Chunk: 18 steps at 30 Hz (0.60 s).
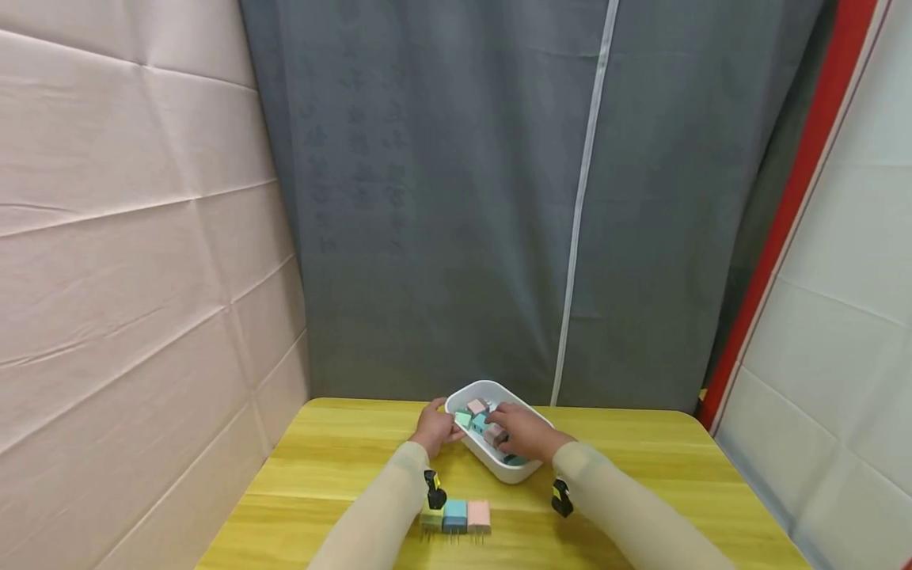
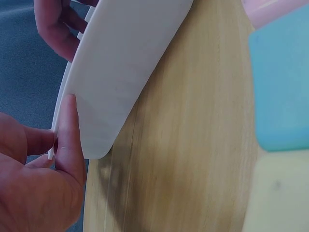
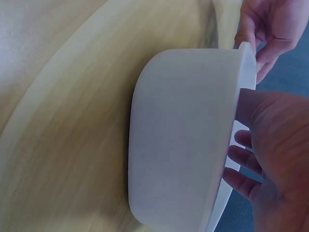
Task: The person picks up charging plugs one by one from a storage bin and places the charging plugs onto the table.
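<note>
Cream-sleeved forearms (image 1: 634, 508) stretch forward, angling inward. Our left hand (image 1: 433, 428) pinches left rim of smooth white round-cornered rectangular tub (image 1: 511, 474), thumb and fingers on either side; tub sits on yellow wood-grain table (image 1: 349, 459), between our hands. Our right hand (image 1: 526, 431) arches over right rim, fingers bent down among small pastel boxy blocks (image 1: 462, 419) inside; whether fingertips clamp one, we cannot tell.
</note>
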### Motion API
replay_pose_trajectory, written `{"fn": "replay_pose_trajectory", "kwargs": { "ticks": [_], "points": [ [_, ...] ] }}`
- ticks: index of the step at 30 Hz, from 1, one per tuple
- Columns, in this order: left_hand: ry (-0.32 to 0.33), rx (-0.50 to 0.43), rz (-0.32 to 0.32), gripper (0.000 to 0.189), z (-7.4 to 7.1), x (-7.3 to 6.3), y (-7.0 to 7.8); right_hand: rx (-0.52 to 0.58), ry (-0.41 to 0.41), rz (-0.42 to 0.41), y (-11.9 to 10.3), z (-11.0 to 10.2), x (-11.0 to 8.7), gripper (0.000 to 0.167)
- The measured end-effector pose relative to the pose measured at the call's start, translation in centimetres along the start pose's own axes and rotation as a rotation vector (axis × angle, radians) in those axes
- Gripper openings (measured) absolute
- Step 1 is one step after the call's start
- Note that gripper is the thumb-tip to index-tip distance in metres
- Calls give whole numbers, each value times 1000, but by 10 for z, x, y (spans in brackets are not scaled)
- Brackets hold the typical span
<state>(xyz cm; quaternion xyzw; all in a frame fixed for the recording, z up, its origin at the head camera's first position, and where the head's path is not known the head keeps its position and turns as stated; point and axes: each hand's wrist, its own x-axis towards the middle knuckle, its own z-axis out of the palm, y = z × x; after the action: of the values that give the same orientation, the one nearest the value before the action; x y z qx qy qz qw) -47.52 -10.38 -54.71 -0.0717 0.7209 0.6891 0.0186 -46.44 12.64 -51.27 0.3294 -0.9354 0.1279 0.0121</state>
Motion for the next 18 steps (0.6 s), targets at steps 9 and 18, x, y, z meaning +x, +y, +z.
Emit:
{"fn": "replay_pose_trajectory", "kwargs": {
  "ticks": [9, 18],
  "points": [
    [-7, 4, -9, 66, -1, 1, 1, -41, -65, 35, -1, 3, 7, 51],
    [-4, 7, -21, 65, -1, -2, 2, -31, -78, 73, 3, 11, 10, 47]
  ]
}}
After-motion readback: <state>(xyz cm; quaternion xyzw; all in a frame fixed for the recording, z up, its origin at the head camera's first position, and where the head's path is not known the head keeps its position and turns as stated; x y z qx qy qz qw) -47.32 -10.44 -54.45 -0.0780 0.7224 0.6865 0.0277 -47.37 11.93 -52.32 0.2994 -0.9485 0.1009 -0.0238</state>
